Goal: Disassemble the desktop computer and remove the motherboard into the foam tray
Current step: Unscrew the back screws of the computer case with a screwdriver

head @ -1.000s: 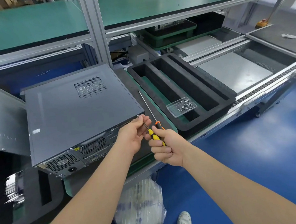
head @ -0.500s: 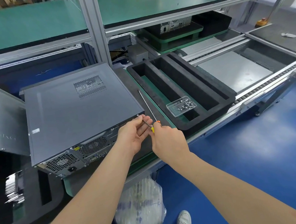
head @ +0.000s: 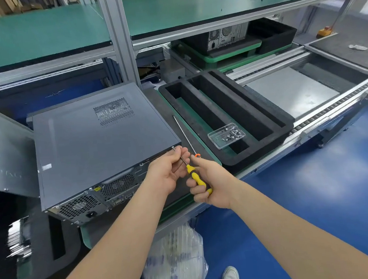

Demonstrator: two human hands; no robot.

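Head view: right hand [head: 209,187] grips screwdriver [head: 195,176], left hand [head: 169,171] pinches its shaft; tilted, the tip could slip off the screw [head: 173,148] ahead

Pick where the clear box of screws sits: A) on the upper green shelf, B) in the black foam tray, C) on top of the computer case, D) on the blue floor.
B: the clear screw box rests in the black foam tray, right of the computer case.
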